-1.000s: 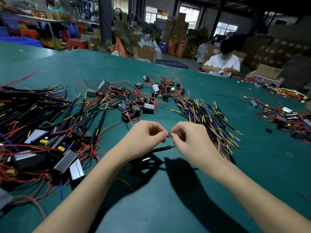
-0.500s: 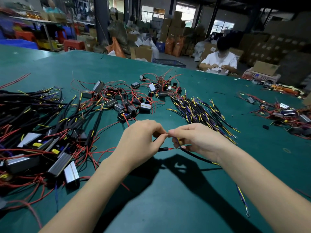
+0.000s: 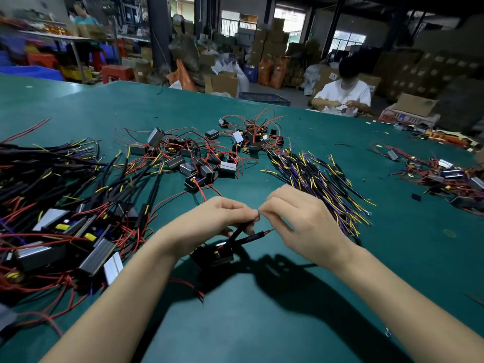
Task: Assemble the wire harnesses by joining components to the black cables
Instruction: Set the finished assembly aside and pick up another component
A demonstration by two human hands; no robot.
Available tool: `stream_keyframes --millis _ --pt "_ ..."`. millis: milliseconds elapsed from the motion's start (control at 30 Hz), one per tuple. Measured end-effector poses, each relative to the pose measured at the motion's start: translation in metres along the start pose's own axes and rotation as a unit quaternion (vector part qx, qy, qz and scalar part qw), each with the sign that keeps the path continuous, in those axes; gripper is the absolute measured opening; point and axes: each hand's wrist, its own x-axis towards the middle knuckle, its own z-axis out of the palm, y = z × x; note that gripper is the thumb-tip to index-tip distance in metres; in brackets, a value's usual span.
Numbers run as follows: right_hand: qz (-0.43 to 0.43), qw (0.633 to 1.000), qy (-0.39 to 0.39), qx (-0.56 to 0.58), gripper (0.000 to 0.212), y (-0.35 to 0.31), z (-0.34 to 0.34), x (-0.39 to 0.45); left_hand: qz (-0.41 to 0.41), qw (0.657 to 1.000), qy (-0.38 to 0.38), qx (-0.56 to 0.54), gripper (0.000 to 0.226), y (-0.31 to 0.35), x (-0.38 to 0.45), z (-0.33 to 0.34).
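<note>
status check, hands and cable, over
Left hand and right hand pinch wire ends together. Black cable hangs to black component. Nothing blocking.

The table (image 3: 262, 323) was teal green. Left lay black cables (image 3: 52, 174) with yellow tips among red wires (image 3: 39, 281) and ribbed silver boxes (image 3: 97, 255). Right of centre spread a bundle (image 3: 319, 179) striped black, yellow and purple. Far off sat a person in a white shirt (image 3: 343, 93), beyond a blue crate (image 3: 264, 98).
</note>
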Motion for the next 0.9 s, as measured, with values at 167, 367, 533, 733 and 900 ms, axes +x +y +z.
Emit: stream_keyframes --millis 167,367,533,733,900 --pt "0.255 0.939 -0.023 0.229 0.010 -0.001 -0.003 -0.006 0.135 0.958 0.100 0.231 0.005 -0.001 0.000 0.013" --pt "0.379 0.853 -0.053 0.356 0.013 0.001 -0.007 -0.003 0.242 0.843 0.199 0.437 0.013 0.001 -0.004 0.026" --pt "0.400 0.827 -0.051 0.392 0.011 0.001 -0.009 -0.001 0.266 0.824 0.222 0.447 0.013 0.002 -0.004 0.029" --pt "0.401 0.834 -0.070 0.373 0.012 0.000 -0.006 -0.009 0.235 0.856 0.195 0.417 0.009 0.000 -0.005 0.026" --pt "0.290 0.915 -0.037 0.279 0.013 0.000 -0.004 -0.015 0.183 0.934 0.142 0.271 0.012 -0.001 0.000 0.022"
